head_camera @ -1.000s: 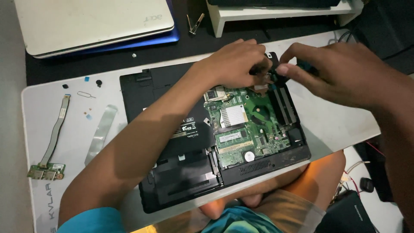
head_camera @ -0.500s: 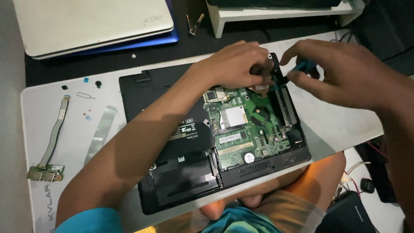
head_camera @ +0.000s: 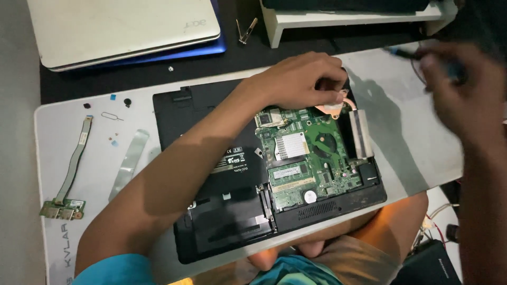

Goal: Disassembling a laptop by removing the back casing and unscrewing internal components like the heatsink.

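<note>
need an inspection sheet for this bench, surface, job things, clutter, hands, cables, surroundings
surface: white mat on a dark table, screws and small parts scattered at its left.
job's things: opened black laptop, base cover off, green circuit board exposed; copper heat pipe at its top edge.
clutter: flat ribbon cable with small green board, pale strip, tweezers.
grippers: left hand rests on the laptop's top edge, fingers at the heat pipe; right hand raised off the laptop, blurred, seems to hold a thin tool.
cables: loose wires at lower right, off the mat.
surroundings: closed silver laptop on a blue one, white shelf behind.
</note>
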